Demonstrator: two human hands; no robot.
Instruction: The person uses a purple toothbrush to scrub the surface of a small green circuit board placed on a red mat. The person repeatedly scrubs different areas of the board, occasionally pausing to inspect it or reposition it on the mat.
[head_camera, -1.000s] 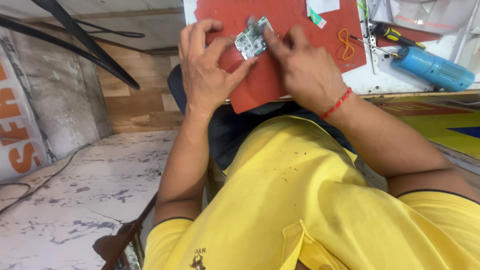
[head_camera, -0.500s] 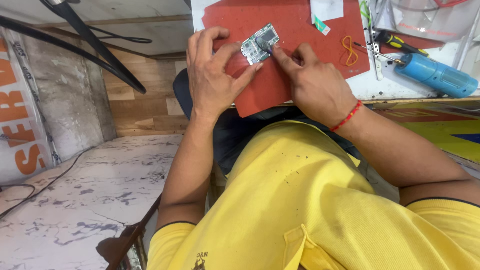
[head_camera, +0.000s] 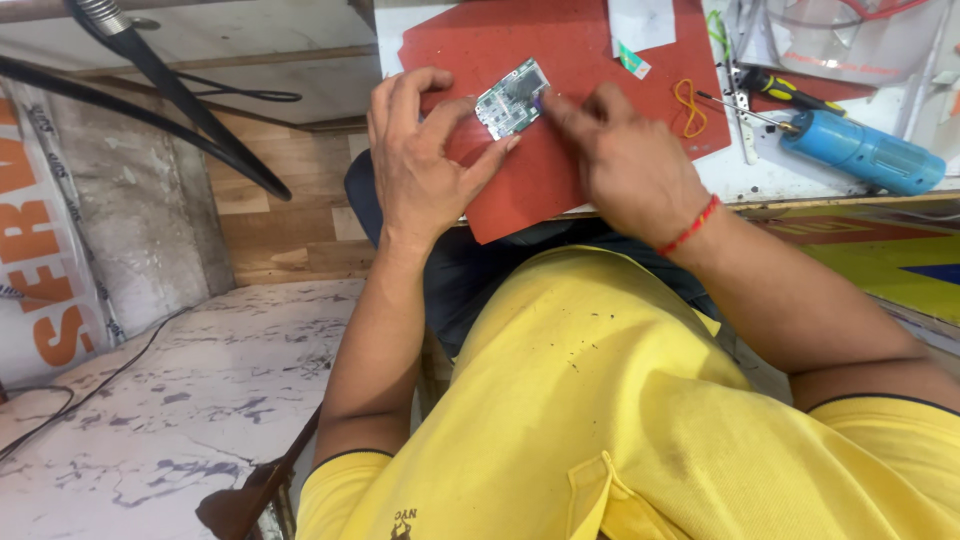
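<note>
Left hand (head_camera: 425, 165) clamped around the near edge of a small green circuit board (head_camera: 512, 97), thumb and fingers pinning it flat to the red work mat (head_camera: 560, 190) — seemingly to steady it; right hand (head_camera: 625, 160) loosely curled, one fingertip pressed to the board's right edge. Right of that hand: a coil of orange wire (head_camera: 689, 105), a screwdriver (head_camera: 775, 92), a blue cylindrical tool (head_camera: 862, 152) on the white benchtop (head_camera: 745, 180) — all within reach. Far left of both hands, black cables (head_camera: 160, 95) and a marbled floor (head_camera: 180, 400).
</note>
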